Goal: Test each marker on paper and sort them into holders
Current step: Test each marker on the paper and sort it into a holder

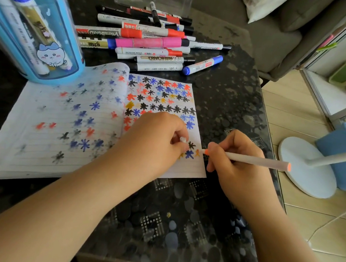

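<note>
- Right hand (243, 169) grips a slim orange marker (252, 159), tip at the notebook's (59, 126) right edge.
- Left hand (157, 142) pinches its white cap (183, 139) on the page.
- Blue holder (59, 46), counter's (228, 105) far-left corner, holds markers; loose markers (152, 44) lie beside it.

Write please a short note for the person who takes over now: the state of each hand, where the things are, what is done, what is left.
Right hand holds the thin orange marker, tip at the notebook's right edge.
Left hand rests on the page, fingers pinching the white cap.
Done: many star marks on the paper; some markers stand in the blue holder.
Left: cap this marker, sort it, then test the marker pile behind the notebook.
</note>
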